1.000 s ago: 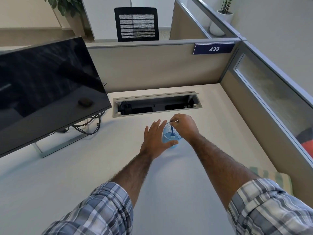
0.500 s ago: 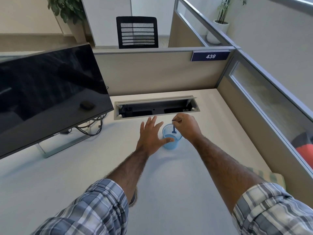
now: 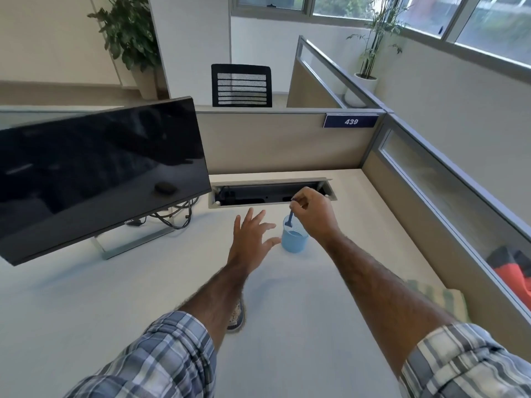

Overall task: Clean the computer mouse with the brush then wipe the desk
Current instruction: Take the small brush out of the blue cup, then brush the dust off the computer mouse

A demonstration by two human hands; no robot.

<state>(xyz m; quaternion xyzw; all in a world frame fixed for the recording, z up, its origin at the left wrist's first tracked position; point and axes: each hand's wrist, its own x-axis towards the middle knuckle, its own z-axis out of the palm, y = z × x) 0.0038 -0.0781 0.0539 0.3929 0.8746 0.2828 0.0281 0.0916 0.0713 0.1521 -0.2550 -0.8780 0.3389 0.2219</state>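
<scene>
A brush is pinched in the right grip, its tip inside a blue cup; the left grip is splayed, empty, beside it.

Two hands, one brush — one cup

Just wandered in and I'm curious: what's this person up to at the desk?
A person's right hand pinches a small blue brush whose tip stands in a blue cup on the desk. The left hand is spread open just beside the cup. What looks like the mouse lies partly hidden under the left forearm; a striped cloth sits at the desk's right edge.
</scene>
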